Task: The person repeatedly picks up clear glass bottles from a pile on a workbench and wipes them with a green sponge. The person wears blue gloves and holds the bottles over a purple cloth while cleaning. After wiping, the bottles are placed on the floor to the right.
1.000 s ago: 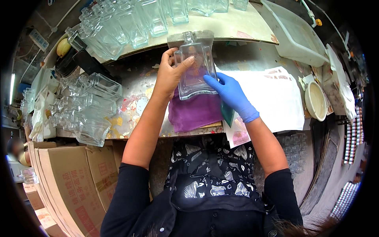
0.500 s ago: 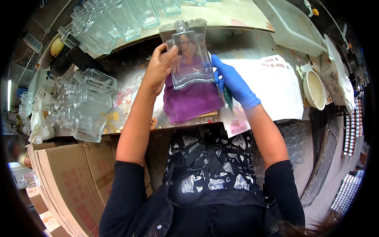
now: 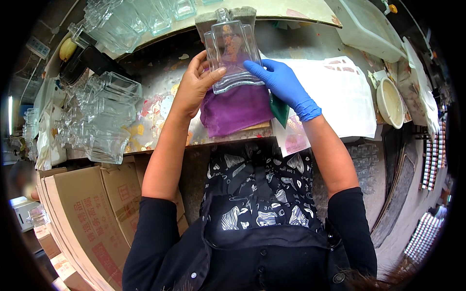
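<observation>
A clear glass bottle (image 3: 232, 60) with stepped sides and a narrow neck stands tilted between my hands, neck pointing away. Small orange-gold markings show on its front. My bare left hand (image 3: 198, 82) grips its lower left side, thumb across the front. On the lower right, my blue-gloved right hand (image 3: 286, 87) closes on it, thumb laid over the glass. A dark green flat piece (image 3: 279, 110) sticks out below that glove; how it is held is hidden. Under the bottle lies purple cloth (image 3: 238, 116), and a grey padded rest (image 3: 206, 22) sits behind the bottle.
Several clear bottles (image 3: 104, 116) lie at the left, and more (image 3: 145, 14) stand on the back shelf. White paper sheets (image 3: 335, 106) cover the right side of the table. Beyond them are a cream bowl (image 3: 390, 103) and a translucent tub (image 3: 366, 31). Cardboard boxes (image 3: 82, 213) stand lower left.
The bottle has moved slightly away from me. My right hand has shifted from its edge to lay the thumb over its front; my left thumb has slid lower.
</observation>
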The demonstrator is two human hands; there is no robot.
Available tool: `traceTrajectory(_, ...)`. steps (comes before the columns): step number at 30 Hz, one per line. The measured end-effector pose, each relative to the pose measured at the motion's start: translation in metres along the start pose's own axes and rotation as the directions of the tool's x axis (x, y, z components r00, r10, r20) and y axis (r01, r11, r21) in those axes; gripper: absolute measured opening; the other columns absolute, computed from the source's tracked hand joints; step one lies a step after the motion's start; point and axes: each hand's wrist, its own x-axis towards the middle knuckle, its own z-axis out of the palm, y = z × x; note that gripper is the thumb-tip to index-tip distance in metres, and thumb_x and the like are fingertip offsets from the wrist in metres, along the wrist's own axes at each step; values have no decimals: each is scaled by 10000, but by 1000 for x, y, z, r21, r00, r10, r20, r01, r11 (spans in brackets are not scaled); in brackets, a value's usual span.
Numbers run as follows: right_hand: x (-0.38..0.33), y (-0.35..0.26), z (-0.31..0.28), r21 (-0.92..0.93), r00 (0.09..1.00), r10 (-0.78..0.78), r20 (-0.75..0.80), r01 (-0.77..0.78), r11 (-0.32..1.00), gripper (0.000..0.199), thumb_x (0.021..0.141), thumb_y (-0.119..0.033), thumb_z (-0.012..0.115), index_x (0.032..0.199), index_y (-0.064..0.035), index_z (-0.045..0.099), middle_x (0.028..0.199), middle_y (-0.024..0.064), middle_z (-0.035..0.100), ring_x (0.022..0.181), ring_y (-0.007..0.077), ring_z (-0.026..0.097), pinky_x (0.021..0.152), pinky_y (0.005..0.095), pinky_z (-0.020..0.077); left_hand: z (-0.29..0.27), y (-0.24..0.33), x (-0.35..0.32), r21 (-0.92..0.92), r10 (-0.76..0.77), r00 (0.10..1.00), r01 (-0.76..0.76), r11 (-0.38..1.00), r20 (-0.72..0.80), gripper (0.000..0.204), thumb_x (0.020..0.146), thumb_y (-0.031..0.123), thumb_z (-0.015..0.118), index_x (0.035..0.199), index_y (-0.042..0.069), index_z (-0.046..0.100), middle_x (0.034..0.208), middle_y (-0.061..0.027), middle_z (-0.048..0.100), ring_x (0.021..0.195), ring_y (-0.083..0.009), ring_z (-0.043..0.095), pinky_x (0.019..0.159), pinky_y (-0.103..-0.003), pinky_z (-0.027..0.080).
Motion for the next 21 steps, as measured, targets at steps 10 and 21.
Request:
traceTrajectory(10,-5,32,-18,742,943,201,264,-332,583,840,885,-731,370,1160,27,604,534,-30,369,475,96,341,437,236,253,-12,0,0,-345,-75,995,92,934,62,557,1004,351,449,1409,-9,320,1314,-183,473,1224,-263,495,1042,-373,405)
traceTrajectory(21,-14,64,-25,960,914,398,80,-178,215,671,935,-625,398,838,-2,629,567,-13,408,520,141,448,498,293,367,17,3,-5,-4,28,997,-28,1000,-77,652,920,270,617,1413,-22,306,1331,-137,479,1226,-205,477,1042,-338,365)
